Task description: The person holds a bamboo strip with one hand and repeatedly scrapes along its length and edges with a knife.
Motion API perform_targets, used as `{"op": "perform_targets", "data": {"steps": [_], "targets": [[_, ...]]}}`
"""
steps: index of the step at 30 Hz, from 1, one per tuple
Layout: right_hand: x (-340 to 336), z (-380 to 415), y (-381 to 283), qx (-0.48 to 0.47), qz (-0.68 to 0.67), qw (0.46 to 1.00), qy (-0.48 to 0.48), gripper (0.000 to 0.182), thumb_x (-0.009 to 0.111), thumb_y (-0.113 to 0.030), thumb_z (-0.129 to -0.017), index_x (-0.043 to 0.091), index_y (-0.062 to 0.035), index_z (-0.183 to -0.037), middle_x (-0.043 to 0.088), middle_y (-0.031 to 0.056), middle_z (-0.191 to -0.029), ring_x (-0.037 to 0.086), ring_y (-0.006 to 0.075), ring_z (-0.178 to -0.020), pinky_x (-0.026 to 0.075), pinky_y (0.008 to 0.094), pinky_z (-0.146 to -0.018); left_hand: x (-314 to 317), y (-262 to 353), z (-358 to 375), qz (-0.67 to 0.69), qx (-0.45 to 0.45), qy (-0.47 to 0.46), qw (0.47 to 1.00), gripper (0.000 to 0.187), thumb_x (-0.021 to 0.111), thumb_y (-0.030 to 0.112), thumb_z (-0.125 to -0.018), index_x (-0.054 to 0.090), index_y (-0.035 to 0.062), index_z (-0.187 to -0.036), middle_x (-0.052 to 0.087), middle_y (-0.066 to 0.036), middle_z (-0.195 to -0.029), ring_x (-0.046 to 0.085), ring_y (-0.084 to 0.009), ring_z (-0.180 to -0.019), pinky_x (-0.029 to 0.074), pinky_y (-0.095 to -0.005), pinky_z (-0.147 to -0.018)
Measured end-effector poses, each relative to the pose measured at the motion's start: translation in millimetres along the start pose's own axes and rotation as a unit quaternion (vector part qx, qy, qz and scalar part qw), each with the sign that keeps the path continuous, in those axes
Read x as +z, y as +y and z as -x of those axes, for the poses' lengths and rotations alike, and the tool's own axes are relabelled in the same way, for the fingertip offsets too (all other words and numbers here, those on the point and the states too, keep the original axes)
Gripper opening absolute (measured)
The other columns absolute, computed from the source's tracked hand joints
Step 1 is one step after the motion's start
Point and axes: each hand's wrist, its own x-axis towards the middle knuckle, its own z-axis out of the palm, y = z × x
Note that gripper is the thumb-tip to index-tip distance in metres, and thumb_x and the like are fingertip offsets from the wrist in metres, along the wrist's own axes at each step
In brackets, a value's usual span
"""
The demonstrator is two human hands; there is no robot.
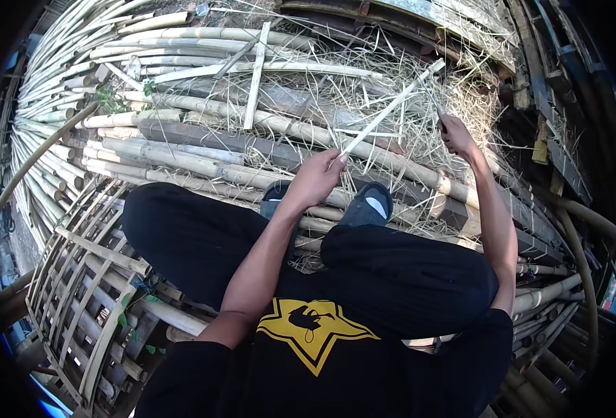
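My left hand (316,180) is closed on the near end of a pale bamboo strip (384,113), which slants up and to the right. On the right, my right hand (455,136) wraps round the dark handle of a knife (431,97). The narrow blade points up and left, close to the far part of the strip; whether they touch is unclear. Shavings (405,125) lie scattered beneath both. Another flat strip (257,76) lies across the bamboo poles beyond my left hand.
Long bamboo poles (203,106) cover the ground ahead, and a dense bundle (40,132) fans out at the left. A woven bamboo lattice (85,292) stands at the lower left. Dark timber beams (531,76) stand at the right. My sandalled feet (369,202) are just below the hands.
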Motion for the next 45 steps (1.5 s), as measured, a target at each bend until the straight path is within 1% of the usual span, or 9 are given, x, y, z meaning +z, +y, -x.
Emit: {"op": "perform_targets", "data": {"steps": [2,5,7,13,27,34,41,43,45], "targets": [[42,0,-2,-0.111,0.106,0.987,0.045,0.053,0.041,-0.053,-0.098,0.05,-0.0061,-0.077,0.041,-0.0002,-0.057,0.037,0.0127,-0.048,0.032,0.0293,-0.048,6,7,-2,-0.043,0.032,0.077,0.996,0.026,0.05,0.02,-0.095,0.06,-0.0034,-0.092,0.062,-0.026,-0.079,0.059,-0.045,-0.08,0.044,-0.0484,-0.07],[110,28,-26,-0.245,0.21,0.946,0.016,0.045,0.043,-0.041,-0.1,0.055,-0.0002,-0.083,0.053,0.0145,-0.06,0.051,0.0303,-0.053,0.041,0.0408,-0.058,1,14,-2,-0.061,0.001,0.057,0.997,0.025,0.049,0.02,-0.097,0.062,-0.0012,-0.1,0.057,-0.018,-0.068,0.057,-0.0287,-0.064,0.044,-0.0374,-0.063],[135,67,-65,-0.237,0.3,0.923,-0.041,0.038,0.044,-0.033,-0.1,0.057,0.001,-0.089,0.057,0.0238,-0.065,0.056,0.0428,-0.062,0.044,0.0479,-0.064,5,14,-2,-0.06,-0.013,0.084,0.995,0.025,0.05,0.019,-0.096,0.063,-0.0017,-0.102,0.059,-0.021,-0.07,0.06,-0.03,-0.066,0.046,-0.0382,-0.066],[158,75,-52,-0.303,0.335,0.892,-0.023,0.036,0.046,-0.032,-0.099,0.057,0.0006,-0.089,0.057,0.0248,-0.062,0.056,0.0471,-0.062,0.044,0.0525,-0.063,10,3,-3,-0.013,0.047,0.165,0.985,0.021,0.054,0.013,-0.094,0.066,-0.0032,-0.098,0.063,-0.021,-0.071,0.062,-0.0284,-0.061,0.047,-0.0385,-0.062],[125,55,-55,-0.254,0.446,0.857,0.049,0.036,0.044,-0.035,-0.099,0.057,-0.0026,-0.091,0.058,0.023,-0.063,0.059,0.0442,-0.065,0.045,0.0529,-0.06,16,7,2,-0.021,0.037,0.163,0.986,0.021,0.055,0.014,-0.094,0.068,-0.0012,-0.096,0.053,-0.013,-0.056,0.048,-0.0163,-0.049,0.039,-0.0338,-0.051],[-13,2,-9,-0.126,0.483,0.828,0.255,0.043,0.04,-0.042,-0.099,0.061,-0.0054,-0.095,0.064,0.0254,-0.079,0.062,0.0454,-0.076,0.048,0.0543,-0.068,13,11,19,-0.004,0.047,0.131,0.99,0.017,0.056,0.011,-0.094,0.068,-0.0008,-0.097,0.048,-0.008,-0.054,0.039,-0.0112,-0.049,0.036,-0.0313,-0.048],[-38,5,-8,-0.09,0.504,0.819,0.261,0.049,0.037,-0.047,-0.099,0.063,-0.0064,-0.105,0.063,0.0277,-0.084,0.061,0.045,-0.084,0.049,0.0529,-0.073,8,21,19,-0.016,0.061,0.093,0.994,0.018,0.056,0.014,-0.095,0.067,-0.0004,-0.097,0.051,-0.009,-0.055,0.043,-0.0114,-0.049,0.037,-0.0317,-0.049],[-29,4,-14,-0.098,0.418,0.884,0.186,0.055,0.038,-0.05,-0.098,0.065,-0.002,-0.097,0.063,0.025,-0.079,0.063,0.0421,-0.08,0.048,0.0515,-0.073,4,23,22,-0.03,0.033,0.094,0.995,0.019,0.056,0.016,-0.095,0.067,0.0006,-0.098,0.053,-0.01,-0.056,0.045,-0.0151,-0.048,0.038,-0.033,-0.049],[-25,2,-13,0.062,0.072,0.995,0.016,0.054,0.033,-0.053,-0.101,0.043,-0.0112,-0.068,0.037,-0.0033,-0.052,0.031,0.008,-0.041,0.03,0.0288,-0.037,-4,14,19,-0.081,0.04,0.102,0.991,0.02,0.055,0.017,-0.095,0.067,0.001,-0.097,0.055,-0.012,-0.057,0.05,-0.0192,-0.048,0.04,-0.0349,-0.051]]}}
